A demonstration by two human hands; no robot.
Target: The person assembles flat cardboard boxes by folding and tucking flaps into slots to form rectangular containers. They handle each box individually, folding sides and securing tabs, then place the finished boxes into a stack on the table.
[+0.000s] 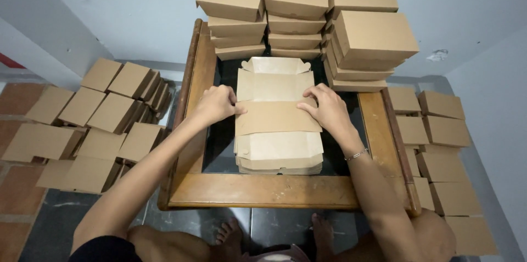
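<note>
A stack of flat, unfolded brown cardboard box blanks [277, 149] lies in the middle of a small wooden-framed table [263, 190] with a dark glass top. On the top blank a side panel [277, 116] is folded over across the middle. My left hand [215, 104] pinches the left end of that folded panel. My right hand [328, 109] presses on its right end, fingers spread over the fold; a thin bracelet sits on that wrist.
Finished brown boxes [307, 9] are stacked high at the far side of the table. More closed boxes lie in piles on the floor to the left [104, 114] and to the right [439, 152]. My bare feet [233, 234] show under the table's near edge.
</note>
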